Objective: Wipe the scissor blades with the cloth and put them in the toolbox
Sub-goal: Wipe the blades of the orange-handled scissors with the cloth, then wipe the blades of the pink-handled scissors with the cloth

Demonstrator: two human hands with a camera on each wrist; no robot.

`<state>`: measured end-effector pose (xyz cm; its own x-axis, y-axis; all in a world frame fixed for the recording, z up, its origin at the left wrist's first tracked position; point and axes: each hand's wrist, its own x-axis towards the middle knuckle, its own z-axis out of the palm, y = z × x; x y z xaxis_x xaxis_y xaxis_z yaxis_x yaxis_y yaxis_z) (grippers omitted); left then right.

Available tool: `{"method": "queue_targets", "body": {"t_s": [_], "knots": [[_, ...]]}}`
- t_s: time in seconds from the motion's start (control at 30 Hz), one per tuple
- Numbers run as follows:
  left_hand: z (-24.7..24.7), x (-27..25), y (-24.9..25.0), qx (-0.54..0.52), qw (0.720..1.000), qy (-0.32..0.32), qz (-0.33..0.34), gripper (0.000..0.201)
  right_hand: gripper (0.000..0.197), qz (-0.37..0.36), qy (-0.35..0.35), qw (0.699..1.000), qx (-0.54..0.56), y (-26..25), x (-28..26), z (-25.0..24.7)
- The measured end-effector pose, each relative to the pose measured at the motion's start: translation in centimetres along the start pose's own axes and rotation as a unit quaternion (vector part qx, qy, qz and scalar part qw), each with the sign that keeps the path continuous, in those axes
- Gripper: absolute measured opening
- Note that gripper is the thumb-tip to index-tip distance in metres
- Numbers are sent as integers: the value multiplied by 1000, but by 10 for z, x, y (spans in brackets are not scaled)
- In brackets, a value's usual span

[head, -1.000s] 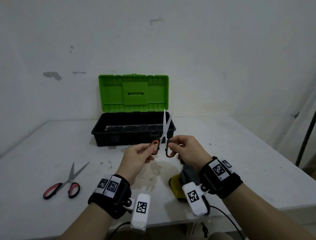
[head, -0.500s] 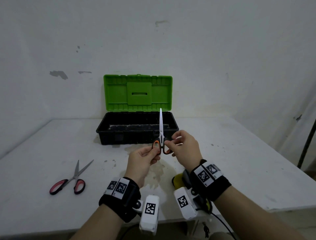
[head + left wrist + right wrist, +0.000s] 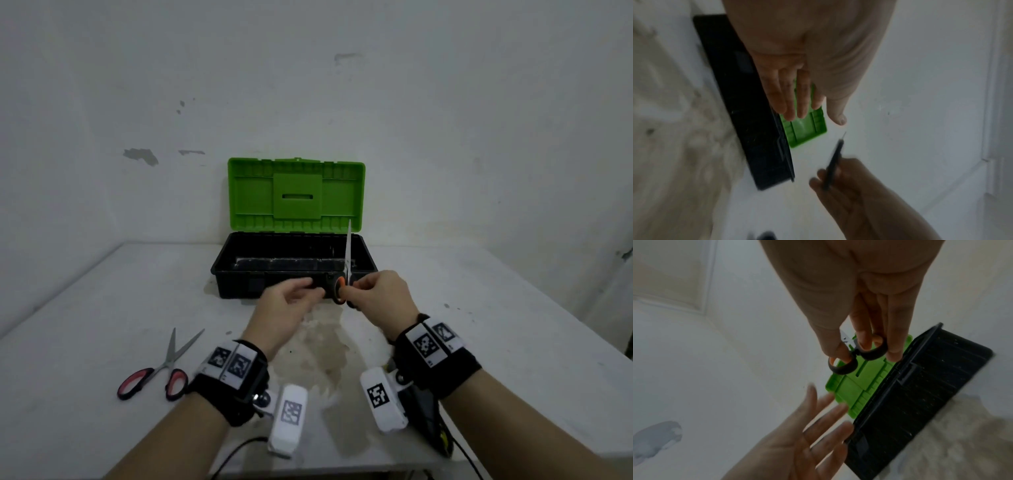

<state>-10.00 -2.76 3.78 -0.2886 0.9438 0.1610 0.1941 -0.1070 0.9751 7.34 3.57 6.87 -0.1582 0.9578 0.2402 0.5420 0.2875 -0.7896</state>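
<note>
Black-and-orange-handled scissors stand blades-up and closed in front of the toolbox, a black tub with its green lid propped open. My right hand grips the scissors' handles, with fingers through the loops. My left hand hovers just left of the handles, fingers straight and holding nothing. The left wrist view shows the straight fingers above the blurred scissors. A dark grey and yellow bundle, apparently the cloth, lies at the table's front edge under my right wrist.
A second pair of scissors with red handles lies open on the white table at front left. A stained patch marks the table between my arms. A wall stands right behind the toolbox.
The scissor blades went from spread to closed. My left hand let go of its handle and opened. The right hand now holds the scissors alone, nearer the toolbox.
</note>
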Motion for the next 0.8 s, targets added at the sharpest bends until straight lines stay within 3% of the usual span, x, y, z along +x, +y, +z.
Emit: {"method": "queue_targets", "body": {"t_s": [0.07,0.23,0.33,0.4,0.57,0.67,0.8], "knots": [[-30,26,-2,55,998,34,12,40,39,2,10,1000,-16,-4,17,-5],[-104,90,-12,186,975,122,24,42,35,-7,3,999,-51,-22,66,-6],[-135,118,-27,254,957,138,-30,40,42,11,-34,993,-115,-34,99,12],[-152,131,-46,233,960,125,-92,29,52,37,-59,982,-173,-39,122,30],[-171,152,-81,65,981,113,-143,18,53,59,-139,951,-269,-52,159,78],[-169,152,-84,14,983,116,-143,33,45,60,-191,936,-289,-56,170,102],[-172,154,-91,-14,982,123,-144,37,41,34,-222,919,-325,-51,178,131]]}}
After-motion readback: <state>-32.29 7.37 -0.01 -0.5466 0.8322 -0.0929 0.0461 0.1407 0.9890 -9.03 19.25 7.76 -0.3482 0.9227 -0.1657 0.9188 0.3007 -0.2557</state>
